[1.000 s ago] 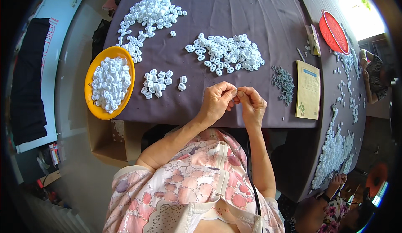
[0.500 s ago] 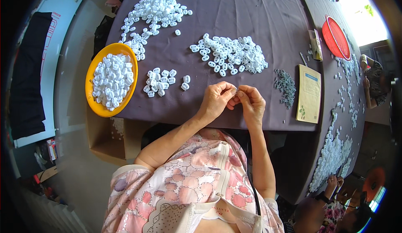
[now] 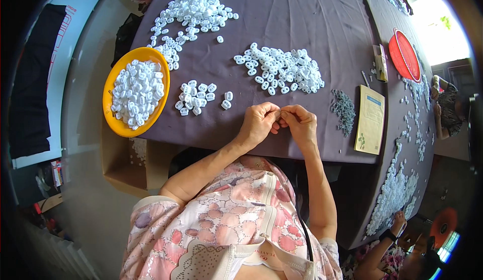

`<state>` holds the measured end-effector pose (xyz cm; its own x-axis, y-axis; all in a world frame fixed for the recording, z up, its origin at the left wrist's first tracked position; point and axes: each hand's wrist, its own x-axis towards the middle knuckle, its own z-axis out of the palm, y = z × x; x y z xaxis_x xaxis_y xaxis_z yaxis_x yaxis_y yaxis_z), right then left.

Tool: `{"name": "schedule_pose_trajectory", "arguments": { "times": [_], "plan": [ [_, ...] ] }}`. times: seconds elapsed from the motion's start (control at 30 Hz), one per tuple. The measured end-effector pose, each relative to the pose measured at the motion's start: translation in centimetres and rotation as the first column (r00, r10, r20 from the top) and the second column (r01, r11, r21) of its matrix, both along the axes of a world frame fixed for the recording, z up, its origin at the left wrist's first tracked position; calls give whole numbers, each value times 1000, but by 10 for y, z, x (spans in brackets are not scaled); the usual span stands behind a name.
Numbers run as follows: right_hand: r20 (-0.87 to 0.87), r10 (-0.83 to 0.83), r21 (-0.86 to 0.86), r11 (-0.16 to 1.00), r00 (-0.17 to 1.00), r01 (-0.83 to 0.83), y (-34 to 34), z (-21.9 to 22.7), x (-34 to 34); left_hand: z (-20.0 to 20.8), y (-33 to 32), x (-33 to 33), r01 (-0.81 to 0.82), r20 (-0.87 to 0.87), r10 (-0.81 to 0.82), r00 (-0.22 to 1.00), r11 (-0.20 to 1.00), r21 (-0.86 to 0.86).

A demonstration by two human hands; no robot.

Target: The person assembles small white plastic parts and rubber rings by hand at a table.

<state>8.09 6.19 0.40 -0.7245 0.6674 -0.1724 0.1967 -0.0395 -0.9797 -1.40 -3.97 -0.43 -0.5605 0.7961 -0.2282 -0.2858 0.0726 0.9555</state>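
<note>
My left hand [image 3: 260,124] and my right hand [image 3: 300,125] meet above the near edge of the table, thumbs and forefingers pinched together. What sits between the fingertips is too small and covered to make out. Just beyond my hands spreads a heap of small white oval plastic pieces [image 3: 289,70], each with two dark holes or marks. To the left of my left hand lies a smaller cluster of similar white pieces [image 3: 195,97], with a couple more [image 3: 227,100] beside it. Right of my right hand is a pile of small grey-green parts [image 3: 343,111].
A yellow bowl [image 3: 107,99] full of white pieces stands at the table's left edge, with a large heap [image 3: 198,8] behind it. A tan packet [image 3: 370,120] lies on the right. Farther right are a red basket [image 3: 404,55], more white pieces [image 3: 395,197] and other people's hands.
The view has shifted slightly. My hands stay pinched together at the same place, with the fingertips moved a little. At lower right, a co-worker's arm has shifted.
</note>
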Motion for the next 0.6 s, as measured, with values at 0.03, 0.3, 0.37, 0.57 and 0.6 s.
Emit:
{"name": "schedule_pose_trajectory", "arguments": {
  "times": [0.03, 0.3, 0.37, 0.57, 0.6],
  "plan": [
    [12, 20, 6, 1000, 1000, -20, 0, 2, -3, -1, -2, -2, 0, 27, -1, 1000, 1000, 15],
    [21, 98, 310, 946, 995, -100, 17, 6, -17, -1, -14, -16, -45, 153, 41, 987, 999, 17],
    [38, 75, 599, 796, 996, -83, 24, 12, -29, 0, -13, -15, -49, 160, 46, 986, 999, 17],
    [220, 119, 803, 541, 968, -249, 27, 10, -34, 0, -13, -14, -122, 262, 113, 958, 992, 16],
    [221, 121, 802, 542, 968, -251, 27, 9, -34, 0, -13, -14, -118, 263, 108, 959, 993, 23]
  ]
}}
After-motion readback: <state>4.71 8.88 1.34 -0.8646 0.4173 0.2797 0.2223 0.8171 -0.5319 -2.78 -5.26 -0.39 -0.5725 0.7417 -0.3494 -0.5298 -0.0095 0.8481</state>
